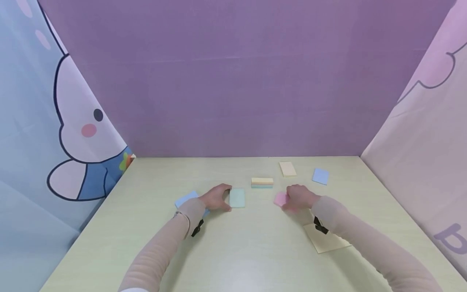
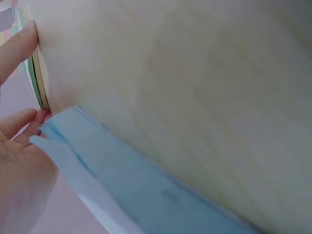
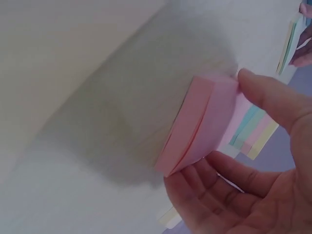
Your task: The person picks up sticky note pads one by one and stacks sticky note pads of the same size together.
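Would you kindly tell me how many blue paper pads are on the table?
2: one blue paper pad lies partly hidden by the beige left sleeve; a second blue paper pad lies beyond the right hand. Others could be hidden.

Wristward of the left hand (image 1: 216,198), the left sleeve (image 1: 192,210) hides part of 1 blue pad (image 1: 185,198). The right hand (image 1: 300,197) covers part of 1 pink pad (image 1: 280,198), the right sleeve (image 1: 331,210) part of 1 cream pad (image 1: 322,241) wristward. In the left-wrist view, the blue pad, beside the hand, is cut off at the bottom.
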Demonstrator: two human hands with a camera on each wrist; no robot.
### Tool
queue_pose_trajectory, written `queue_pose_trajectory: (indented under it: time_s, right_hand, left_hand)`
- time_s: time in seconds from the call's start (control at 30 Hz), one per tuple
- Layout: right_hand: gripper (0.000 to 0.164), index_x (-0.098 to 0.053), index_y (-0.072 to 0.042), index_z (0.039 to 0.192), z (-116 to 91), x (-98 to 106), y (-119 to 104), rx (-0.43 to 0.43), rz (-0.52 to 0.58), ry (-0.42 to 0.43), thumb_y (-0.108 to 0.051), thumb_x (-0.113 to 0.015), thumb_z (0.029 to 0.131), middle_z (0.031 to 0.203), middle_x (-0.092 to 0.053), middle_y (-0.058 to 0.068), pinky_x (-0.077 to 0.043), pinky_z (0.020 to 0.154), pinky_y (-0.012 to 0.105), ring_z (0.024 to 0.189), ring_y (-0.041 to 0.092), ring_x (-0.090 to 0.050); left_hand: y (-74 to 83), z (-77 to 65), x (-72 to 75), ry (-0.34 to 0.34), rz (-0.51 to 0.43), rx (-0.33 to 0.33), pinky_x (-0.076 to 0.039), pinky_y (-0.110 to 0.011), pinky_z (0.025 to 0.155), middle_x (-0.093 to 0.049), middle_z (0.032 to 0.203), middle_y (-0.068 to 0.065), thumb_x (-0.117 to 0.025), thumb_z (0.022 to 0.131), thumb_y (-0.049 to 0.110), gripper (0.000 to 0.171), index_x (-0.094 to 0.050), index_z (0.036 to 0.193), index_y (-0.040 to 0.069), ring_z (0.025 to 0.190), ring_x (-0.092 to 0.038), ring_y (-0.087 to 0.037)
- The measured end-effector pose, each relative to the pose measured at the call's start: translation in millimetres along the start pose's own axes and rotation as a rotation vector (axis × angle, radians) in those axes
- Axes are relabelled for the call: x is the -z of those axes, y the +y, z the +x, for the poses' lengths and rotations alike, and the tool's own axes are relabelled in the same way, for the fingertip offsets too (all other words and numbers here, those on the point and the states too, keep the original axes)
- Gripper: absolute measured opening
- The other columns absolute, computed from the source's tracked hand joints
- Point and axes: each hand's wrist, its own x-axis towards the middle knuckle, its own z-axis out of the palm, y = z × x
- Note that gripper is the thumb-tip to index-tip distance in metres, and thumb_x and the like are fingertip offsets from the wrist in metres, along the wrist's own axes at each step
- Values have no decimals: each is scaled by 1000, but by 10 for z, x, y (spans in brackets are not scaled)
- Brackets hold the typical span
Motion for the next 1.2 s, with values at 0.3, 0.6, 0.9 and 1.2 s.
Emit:
queue_pose_trajectory:
  time_s: [0.3,0.6,0.9,1.2]
  right_hand:
    - [71,-48,4,124,-33,128,72,173,36,-69,-18,-79,64,123,-50,16,-42,95,45,111,31,-50]
    - [89,-38,3,135,-36,155,113,419,-141,-182,13,-69,52,143,-34,20,-32,105,49,129,38,-33]
    - [81,-47,-1,128,-22,129,46,444,-124,-168,12,-72,53,134,-45,16,-36,102,46,120,33,-42]
    - [71,-51,-2,124,-8,102,42,351,-103,-134,-4,-76,57,117,-52,12,-46,86,40,100,26,-51]
  left_hand:
    - [1,-9,6,0,-23,-26,-25,-43,110,-36,143,-14,-78,71,21,83,-35,138,0,133,-31,-31]
    - [-22,1,-13,-1,-25,-30,-26,-43,110,-36,143,-13,-78,71,22,83,-34,138,2,133,-31,-31]
    - [-16,-16,-3,11,-8,-22,-27,-43,110,-36,143,-13,-78,71,22,83,-35,139,2,133,-32,-30]
    - [14,-20,7,11,-2,-26,-27,-41,110,-36,143,-13,-78,72,21,82,-35,138,1,133,-32,-30]
